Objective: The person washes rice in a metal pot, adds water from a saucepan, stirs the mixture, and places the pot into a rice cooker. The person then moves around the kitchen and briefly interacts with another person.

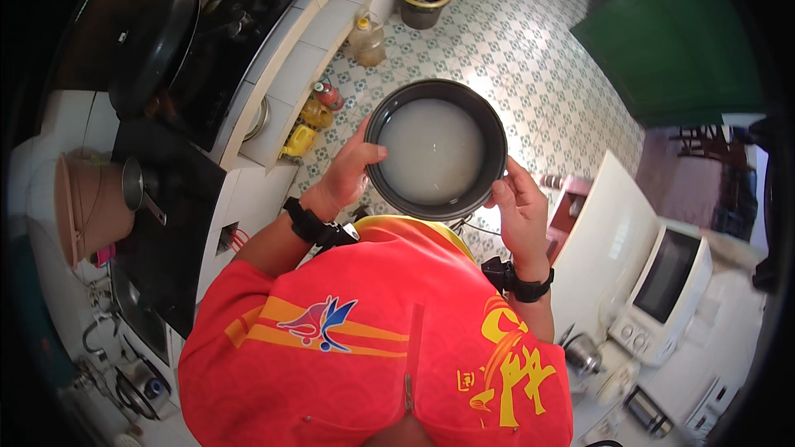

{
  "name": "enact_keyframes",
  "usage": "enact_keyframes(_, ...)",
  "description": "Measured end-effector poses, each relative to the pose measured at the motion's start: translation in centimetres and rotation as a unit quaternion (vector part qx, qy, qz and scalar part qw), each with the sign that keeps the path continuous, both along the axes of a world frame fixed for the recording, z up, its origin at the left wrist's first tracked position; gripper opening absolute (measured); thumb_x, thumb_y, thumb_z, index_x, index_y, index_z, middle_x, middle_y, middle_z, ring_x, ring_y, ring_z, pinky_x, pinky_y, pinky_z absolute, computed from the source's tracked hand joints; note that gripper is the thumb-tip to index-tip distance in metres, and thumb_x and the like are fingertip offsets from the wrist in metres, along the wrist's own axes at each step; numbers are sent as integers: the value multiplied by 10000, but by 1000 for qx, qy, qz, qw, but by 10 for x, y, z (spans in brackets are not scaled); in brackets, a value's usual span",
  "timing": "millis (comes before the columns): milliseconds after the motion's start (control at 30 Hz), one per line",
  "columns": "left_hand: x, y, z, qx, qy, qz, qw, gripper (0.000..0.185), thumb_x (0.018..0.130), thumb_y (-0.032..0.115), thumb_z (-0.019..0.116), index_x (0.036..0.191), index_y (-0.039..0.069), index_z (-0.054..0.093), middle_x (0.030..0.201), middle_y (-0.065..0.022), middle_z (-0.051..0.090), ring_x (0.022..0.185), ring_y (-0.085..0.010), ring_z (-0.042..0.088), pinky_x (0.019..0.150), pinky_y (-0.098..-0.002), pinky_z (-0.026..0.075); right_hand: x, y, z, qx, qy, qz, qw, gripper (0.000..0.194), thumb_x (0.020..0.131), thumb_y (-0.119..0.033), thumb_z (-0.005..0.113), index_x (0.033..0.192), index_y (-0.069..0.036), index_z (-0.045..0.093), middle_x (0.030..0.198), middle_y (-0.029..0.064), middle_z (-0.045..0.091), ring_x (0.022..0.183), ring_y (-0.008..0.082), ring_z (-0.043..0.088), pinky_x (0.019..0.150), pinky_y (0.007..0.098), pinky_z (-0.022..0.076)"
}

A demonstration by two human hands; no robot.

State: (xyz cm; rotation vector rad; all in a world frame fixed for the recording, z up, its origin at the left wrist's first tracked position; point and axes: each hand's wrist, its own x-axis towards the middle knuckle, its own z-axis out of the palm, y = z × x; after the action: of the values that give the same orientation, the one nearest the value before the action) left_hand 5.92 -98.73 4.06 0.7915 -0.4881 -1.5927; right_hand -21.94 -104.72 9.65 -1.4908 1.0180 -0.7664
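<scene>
Between my two hands is a round dark pot (374,183), held out in front of my chest over the tiled floor. Cloudy whitish liquid (435,149) fills part of it; whatever lies beneath the surface is hard to make out. My left hand (348,167) grips the left wall, its thumb hooked over the rim. On the lower right side, my right hand (520,205) holds the pot with the thumb near the rim and fingers around the outside. Both wrists wear black straps with small devices.
To the left, a wok (158,43) rests on the black gas stove (227,43). A pink bucket (93,211) and a small saucepan (133,183) stand on the counter. Bottles, including a yellow jug (300,140), line the floor. A microwave (664,292) stands right. A bin (424,0) is ahead.
</scene>
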Motion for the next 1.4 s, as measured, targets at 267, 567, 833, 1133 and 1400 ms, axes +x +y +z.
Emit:
enact_keyframes(267,-20,-56,22,30,-34,71,996,777,857,111,533,1573,18,248,1475,-105,478,1344,-195,464,1142,-343,347,-5,-121,2,-12,-12,105,994,417,1014,-171,631,1386,9,577,750,18,645,674,81,590,649,234,488)
enact_keyframes(567,-17,-38,29,63,-80,163,981,846,826,130,574,1588,23,224,1488,-103,452,1343,-180,444,1137,-329,340,31,-157,-5,3,-41,202,978,423,1016,-163,625,1393,19,568,775,24,649,668,81,575,639,231,485)
enact_keyframes(833,20,26,26,32,-114,237,964,818,835,138,565,1582,31,248,1442,-95,480,1282,-175,483,1102,-328,376,91,-119,-12,-2,-16,252,968,430,1017,-153,605,1405,26,555,796,23,655,672,76,578,634,234,496)
enact_keyframes(1133,68,124,20,75,-109,303,944,773,852,162,574,1572,89,301,1270,-59,564,1104,-141,552,908,-307,502,166,-41,-6,41,-18,317,947,415,1013,-119,596,1385,60,544,928,35,661,708,81,580,659,227,494)
enact_keyframes(1400,57,199,13,100,-106,440,886,729,859,158,558,1552,100,341,1164,-25,586,963,-94,551,725,-245,467,218,-5,-15,81,-12,449,890,439,1035,-158,590,1417,42,508,953,28,669,717,72,599,653,219,507)
